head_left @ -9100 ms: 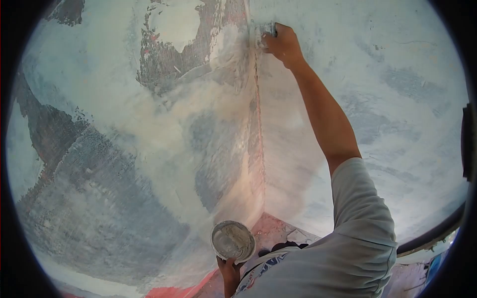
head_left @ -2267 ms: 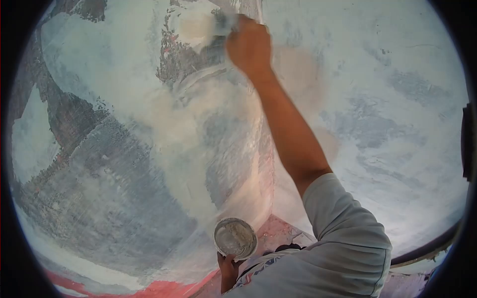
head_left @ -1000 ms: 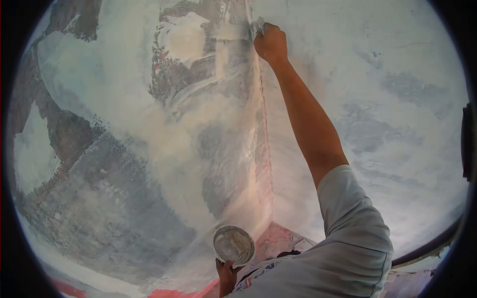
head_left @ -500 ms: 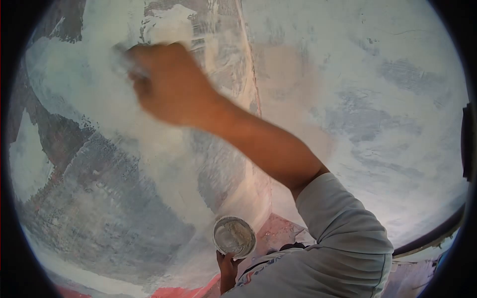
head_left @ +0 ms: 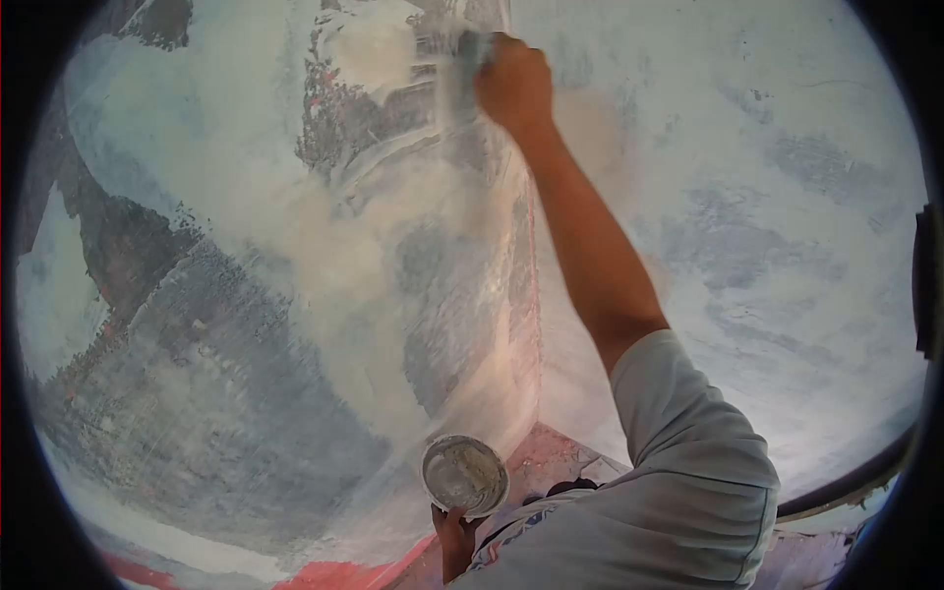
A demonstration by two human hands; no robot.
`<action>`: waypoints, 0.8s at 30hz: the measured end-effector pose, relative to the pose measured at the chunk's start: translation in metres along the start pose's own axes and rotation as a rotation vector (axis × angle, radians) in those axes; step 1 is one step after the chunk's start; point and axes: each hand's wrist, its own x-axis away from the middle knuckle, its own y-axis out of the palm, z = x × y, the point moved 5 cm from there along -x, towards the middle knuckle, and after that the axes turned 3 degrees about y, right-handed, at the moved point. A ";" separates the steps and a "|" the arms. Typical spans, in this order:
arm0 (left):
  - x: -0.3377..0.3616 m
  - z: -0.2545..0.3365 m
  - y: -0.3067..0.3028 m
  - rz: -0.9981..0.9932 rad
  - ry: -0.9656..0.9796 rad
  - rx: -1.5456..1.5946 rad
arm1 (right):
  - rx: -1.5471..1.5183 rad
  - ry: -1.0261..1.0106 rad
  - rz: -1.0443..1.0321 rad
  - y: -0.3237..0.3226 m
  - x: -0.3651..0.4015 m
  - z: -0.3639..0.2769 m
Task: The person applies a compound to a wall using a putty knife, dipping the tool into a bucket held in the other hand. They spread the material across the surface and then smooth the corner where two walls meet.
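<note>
My right hand (head_left: 518, 87) is raised high, with its fingers closed around a putty knife (head_left: 477, 47). The knife's dark, flat blade lies against the left wall (head_left: 236, 167) near the inner corner and is slightly blurred. Low in the view, my left hand (head_left: 454, 536) grips a round bowl (head_left: 427, 474) from below and the side. Pale, wet-looking putty (head_left: 482, 470) clings to the inside of the bowl. White putty is smeared over the wall in uneven patches, with dark grey surface showing between them.
A vertical corner line (head_left: 534, 295) separates the left wall from the whitish right wall (head_left: 747, 197). Reddish-pink surface (head_left: 344, 573) shows along the bottom. A dark curved edge (head_left: 855, 472) runs at lower right.
My right hand has swept the putty knife right and upward across the left wall to near the corner. The bowl in my left hand has stayed almost still.
</note>
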 end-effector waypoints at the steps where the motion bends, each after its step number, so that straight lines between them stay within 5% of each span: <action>1: -0.004 -0.003 -0.003 -0.047 0.045 -0.062 | -0.104 -0.038 0.023 -0.008 0.015 -0.028; 4: 0.010 0.030 0.042 0.020 -0.048 0.029 | -0.265 -0.199 -0.153 -0.035 0.067 -0.115; 7: 0.006 0.023 0.034 0.016 -0.037 0.018 | -0.548 -0.333 -0.179 -0.052 0.084 -0.130; 10: 0.003 0.019 0.024 -0.027 -0.066 0.078 | -0.759 0.101 -0.448 -0.042 0.044 -0.068; 11: 0.003 0.017 0.022 -0.028 -0.057 0.086 | -0.637 0.202 -0.361 -0.041 0.021 -0.040; 13: 0.003 0.014 0.018 -0.016 -0.044 0.079 | -0.854 0.285 -0.256 -0.022 -0.029 0.031; 15: 0.003 0.010 0.014 0.016 -0.036 0.066 | -0.633 0.290 -0.083 -0.025 -0.065 0.071; 19: 0.002 0.006 0.013 0.033 -0.033 0.070 | -0.161 0.161 -0.124 -0.029 -0.096 0.079; 24: 0.006 0.009 0.018 0.039 -0.021 0.105 | -0.087 0.096 -0.132 -0.015 -0.103 0.075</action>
